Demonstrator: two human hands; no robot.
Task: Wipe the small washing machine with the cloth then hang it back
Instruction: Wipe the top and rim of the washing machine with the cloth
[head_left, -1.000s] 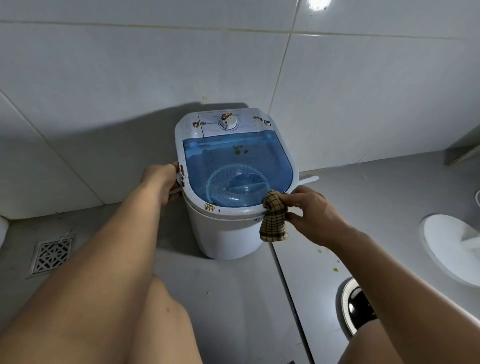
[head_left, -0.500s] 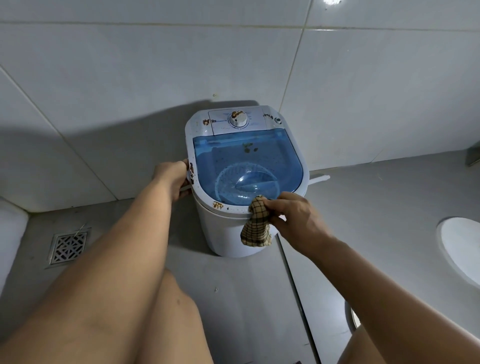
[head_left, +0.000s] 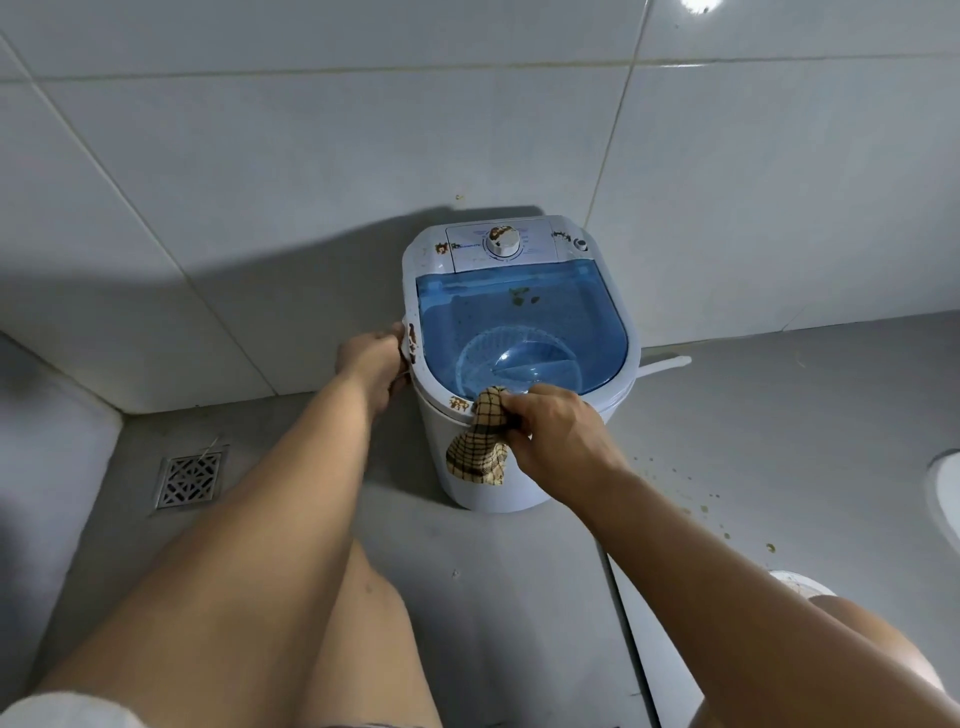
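A small white washing machine (head_left: 524, 483) with a blue see-through lid (head_left: 519, 322) stands on the grey floor against the tiled wall. Brown stains mark its rim, dial panel and lid. My left hand (head_left: 371, 364) grips the machine's left edge. My right hand (head_left: 556, 431) holds a yellow checked cloth (head_left: 480, 441) pressed on the front rim, next to a brown stain; the cloth's loose end hangs down the machine's front.
A metal floor drain (head_left: 189, 480) lies at the left. A white hose (head_left: 667, 364) sticks out on the machine's right. Small brown specks (head_left: 701, 506) dot the floor to the right. A white object (head_left: 943, 499) sits at the right edge. My bare knees fill the foreground.
My right hand has slid the cloth leftward along the front rim. My left hand has stayed on the machine's left edge. The view has shifted so the machine sits further right.
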